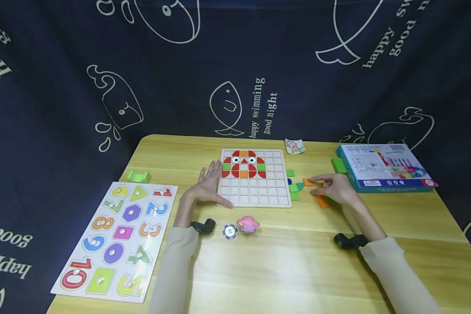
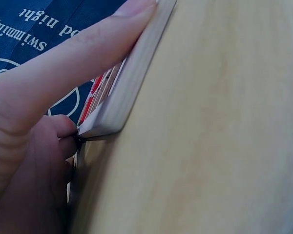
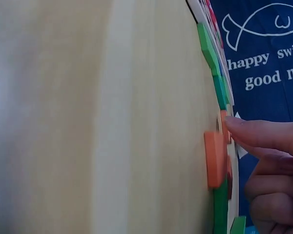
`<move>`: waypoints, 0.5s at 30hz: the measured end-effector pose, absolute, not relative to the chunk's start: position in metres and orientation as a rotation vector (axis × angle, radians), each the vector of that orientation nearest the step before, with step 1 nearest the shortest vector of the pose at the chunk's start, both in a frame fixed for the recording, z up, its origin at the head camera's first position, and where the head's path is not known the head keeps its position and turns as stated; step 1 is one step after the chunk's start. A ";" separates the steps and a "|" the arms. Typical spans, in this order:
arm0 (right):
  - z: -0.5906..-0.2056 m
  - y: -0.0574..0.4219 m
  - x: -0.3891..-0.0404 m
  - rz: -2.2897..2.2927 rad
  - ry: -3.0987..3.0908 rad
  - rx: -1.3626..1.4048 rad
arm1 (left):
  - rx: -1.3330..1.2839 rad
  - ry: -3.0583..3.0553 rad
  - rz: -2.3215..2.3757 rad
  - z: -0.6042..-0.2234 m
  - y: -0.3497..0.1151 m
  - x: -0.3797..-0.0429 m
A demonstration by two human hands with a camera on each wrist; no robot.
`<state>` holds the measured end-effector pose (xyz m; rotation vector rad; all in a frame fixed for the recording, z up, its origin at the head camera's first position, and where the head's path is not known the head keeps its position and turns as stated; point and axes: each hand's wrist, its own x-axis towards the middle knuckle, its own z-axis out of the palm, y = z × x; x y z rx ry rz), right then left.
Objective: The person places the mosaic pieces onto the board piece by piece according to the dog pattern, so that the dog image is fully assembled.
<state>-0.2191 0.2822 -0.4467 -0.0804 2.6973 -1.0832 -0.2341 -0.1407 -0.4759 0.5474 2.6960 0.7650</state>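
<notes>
A pale wooden square grid board [image 1: 274,188] carries patterned red, green, orange and white tiles [image 1: 244,174]. At its left edge, the left hand [image 1: 206,187] rests, fingers spread, unclenched. Right of the board, beyond small flat green tiles [image 1: 294,188], the right hand's [image 1: 336,188] bent fingers meet a small flat orange tile [image 1: 308,182]; whether they grasp it, I cannot tell.

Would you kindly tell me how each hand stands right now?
Left hand: open, fingers spread, touching the pale, square, gridded wooden board.
Right hand: fingers bent beside a small, flat orange tile; whether they grip it cannot be told.
</notes>
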 end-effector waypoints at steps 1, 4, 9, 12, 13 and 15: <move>-0.447 0.284 -0.219 -1.089 2.701 -0.083 | 0.551 2.699 0.759 -0.476 -0.141 -0.234; -0.448 0.288 -0.219 -1.108 2.713 -0.059 | 0.552 2.705 0.745 -0.475 -0.141 -0.233; -0.451 0.284 -0.229 -1.141 2.674 0.049 | 0.551 2.706 0.741 -0.474 -0.142 -0.233; -0.454 0.279 -0.235 -1.172 2.626 0.120 | 0.554 2.702 0.757 -0.475 -0.141 -0.233; -0.454 0.278 -0.236 -1.172 2.623 0.134 | 0.555 2.701 0.759 -0.476 -0.141 -0.233; -0.453 0.276 -0.237 -1.162 2.626 0.146 | 0.554 2.700 0.765 -0.476 -0.141 -0.233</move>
